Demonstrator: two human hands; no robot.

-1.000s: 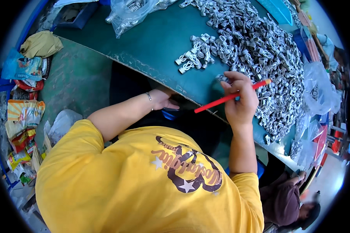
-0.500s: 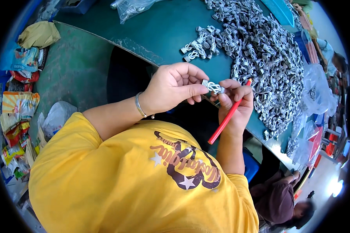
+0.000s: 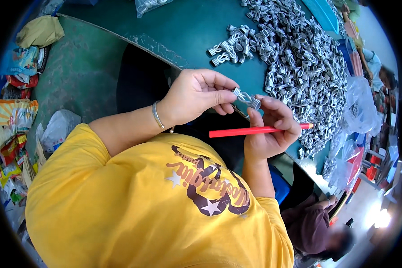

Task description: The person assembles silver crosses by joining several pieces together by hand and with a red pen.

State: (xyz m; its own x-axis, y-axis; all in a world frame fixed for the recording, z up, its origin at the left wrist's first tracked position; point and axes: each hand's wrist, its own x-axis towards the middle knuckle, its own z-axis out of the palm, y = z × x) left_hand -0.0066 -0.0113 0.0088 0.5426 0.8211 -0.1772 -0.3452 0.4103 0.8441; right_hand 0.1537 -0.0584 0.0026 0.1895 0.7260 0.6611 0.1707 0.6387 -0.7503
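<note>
Between my hands, a small piece of pale grey looped cord with ribbed grey ends (image 3: pixel 244 96) is stretched above the table's near edge. The thumb and fingertips of my left hand (image 3: pixel 194 96) pinch one ribbed end. My right hand (image 3: pixel 274 131) has the other ribbed end between thumb and forefinger. Tucked among the lower fingers of that same hand is a red pencil (image 3: pixel 239 132), lying almost level. Just beyond my hands, many similar cord pieces (image 3: pixel 306 76) form a large heap, with a smaller cluster (image 3: pixel 231 47) on its left side.
The green table (image 3: pixel 178 27) has a worn edge on my side. A teal tray (image 3: pixel 320 15) borders the heap, and clear plastic bags (image 3: pixel 359 105) lie to its right. Packets (image 3: pixel 15 116) line the far left. A person in a dark top (image 3: pixel 310 228) sits at lower right.
The red pencil has swung from a steep slant to nearly level in my right hand. The cord piece's right end has tipped, showing more of its ribbed side.
</note>
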